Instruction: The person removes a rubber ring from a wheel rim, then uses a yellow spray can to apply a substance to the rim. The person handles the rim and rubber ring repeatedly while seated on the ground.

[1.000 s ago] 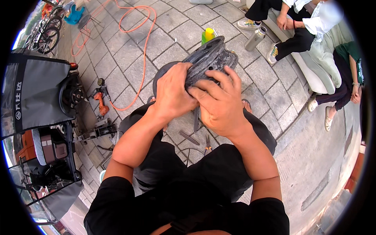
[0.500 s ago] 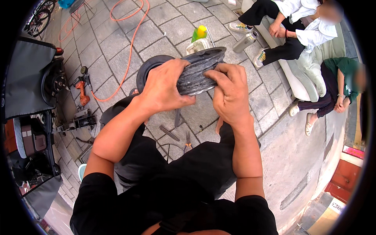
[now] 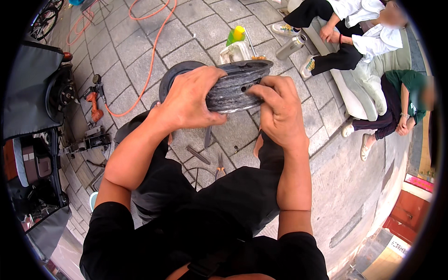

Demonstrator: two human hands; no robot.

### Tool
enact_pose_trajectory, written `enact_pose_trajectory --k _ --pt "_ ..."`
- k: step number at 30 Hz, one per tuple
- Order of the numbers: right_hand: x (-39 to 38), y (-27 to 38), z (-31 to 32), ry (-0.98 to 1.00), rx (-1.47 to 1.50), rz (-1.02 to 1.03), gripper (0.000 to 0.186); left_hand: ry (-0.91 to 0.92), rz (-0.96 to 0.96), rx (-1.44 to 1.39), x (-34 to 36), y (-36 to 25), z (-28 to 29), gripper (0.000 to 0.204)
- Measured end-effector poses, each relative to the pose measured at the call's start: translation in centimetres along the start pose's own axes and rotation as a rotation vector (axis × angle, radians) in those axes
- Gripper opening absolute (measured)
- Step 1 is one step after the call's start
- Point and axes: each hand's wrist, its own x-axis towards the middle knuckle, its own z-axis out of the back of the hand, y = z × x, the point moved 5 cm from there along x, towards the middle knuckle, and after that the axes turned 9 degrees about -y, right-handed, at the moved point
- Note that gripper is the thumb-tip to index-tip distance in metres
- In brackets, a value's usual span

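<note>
Wheel rim [image 3: 233, 97], grey and scuffed, is found near the centre of the frame, held up over the paving [image 3: 135, 44] with its long side running roughly left to right. We record the left hand [image 3: 196, 95] clamped on its left end, fingers over the upper side and thumb along the lower edge. We find the right hand [image 3: 282, 107] at the right end, fingers bent and thumb and fingertips close to a small dark hole [image 3: 243, 89] in the rim; whether they pinch the metal or merely rest there, we cannot tell. Behind the left hand we note a black round-edged object [image 3: 168, 78], partly hidden. Below centre, on the ground between the knees, we list pliers [image 3: 220, 169] with orange handles, a short dark bar [image 3: 198, 155] and a second bar [image 3: 207, 136], the latter partly covered by the left hand. At left we see an orange power tool [image 3: 94, 106] beside a round gauge [image 3: 96, 79], near which an orange hose [image 3: 152, 70] ends. Above the rim stands a green and yellow container [image 3: 239, 33]; to its right, a metal bottle [image 3: 290, 46]. In the upper right we observe two people on a pale green couch [image 3: 357, 88].
</note>
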Motion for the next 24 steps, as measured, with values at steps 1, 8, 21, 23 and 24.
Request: enact_pose_trajectory --k 1,8,21,23,24 --pt "-0.04 -0.07 -0.03 -0.014 0.005 -0.001 0.05 0.0 0.0 -0.004 -0.02 0.04 0.05 0.076" --pt "-0.27 0.03 0.29 0.033 -0.041 -0.01 0.041 0.071 0.027 -0.008 0.17 -0.02 -0.02 0.076" --pt "-0.32 -0.18 0.04 0.015 -0.038 -0.041 0.041 0.066 0.003 -0.008 0.14 0.11 -0.4 0.075" --pt "-0.27 -0.19 0.09 0.01 -0.027 -0.045 0.043 0.049 -0.012 -0.005 0.18 0.08 -0.41 0.075" --pt "-0.25 -0.12 0.1 0.009 -0.019 -0.045 0.044 0.048 -0.011 -0.009 0.2 0.06 -0.42 0.075"
